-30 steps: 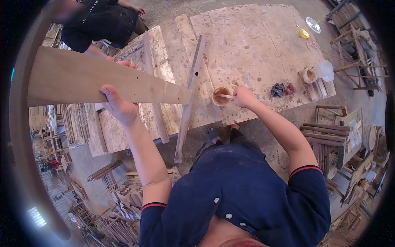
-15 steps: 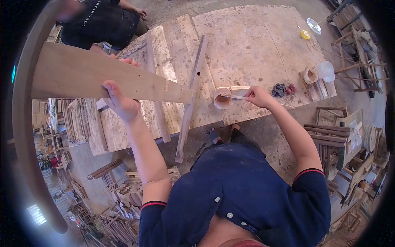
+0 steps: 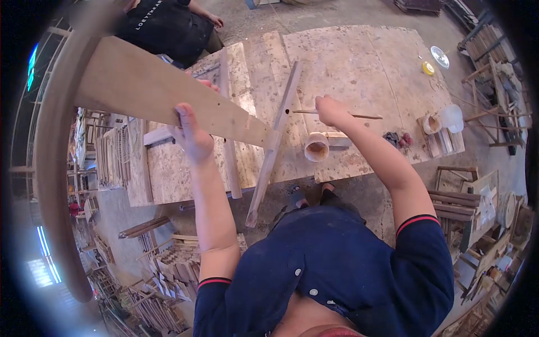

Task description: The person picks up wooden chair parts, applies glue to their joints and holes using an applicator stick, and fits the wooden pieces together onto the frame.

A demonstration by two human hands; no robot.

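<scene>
My left hand (image 3: 193,136) grips the lower edge of a wide, tapering wooden board (image 3: 163,84), its thumb on the face. The board joins a curved wooden piece (image 3: 56,157) at the left and meets a narrow wooden bar (image 3: 275,140) at its thin end. In my right hand (image 3: 332,111) is a thin stick (image 3: 366,117), pinched between closed fingers, its tip near the dark hole in the bar. Below that hand a cup with brown paste (image 3: 317,149) lies tilted toward me on the worktable (image 3: 348,62).
Across the table stands a person in a black shirt (image 3: 168,28). Dark crumpled stuff (image 3: 390,137), a second cup (image 3: 431,124) and a white container (image 3: 451,118) are at the right. Wooden frames (image 3: 466,196) and stacked pieces (image 3: 174,258) stand around the table.
My right hand has left the cup and moved up and left with the stick, toward the bar's hole. The view has shifted, and the board appears more steeply tilted.
</scene>
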